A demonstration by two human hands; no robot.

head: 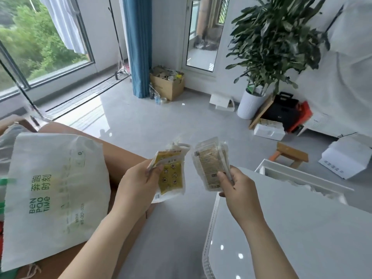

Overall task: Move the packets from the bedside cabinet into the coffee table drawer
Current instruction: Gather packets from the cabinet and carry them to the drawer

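Where the view runs off at its left edge, a white paper bag [54, 190] with green lettering is cut short, and it lies on a brown seat [120, 156] whose kind is hard to tell, since the bag and the left forearm cover much of it. Next to the bag the left hand [136, 186] reaches forward with its palm turned inward and grips a bunch of yellow packets [171, 174]: the thumb lies across the front one and the other fingers are hidden behind, and how many packets the bunch holds cannot be counted. Just beside them, with a narrow gap between, stand the pale packets [211, 166], printed backs toward the camera and text too blurred to read. The right hand [235, 190] pinches these at their lower corner, thumb on the front, fingers curled behind. Both bunches are held upright above the grey floor [153, 121], between the seat and the white table [302, 228]. The right forearm crosses the table top, which is cut off at the bottom and right edges. Beyond the table's far edge sits a long open-topped white box [298, 176]; whether it is a drawer cannot be told.
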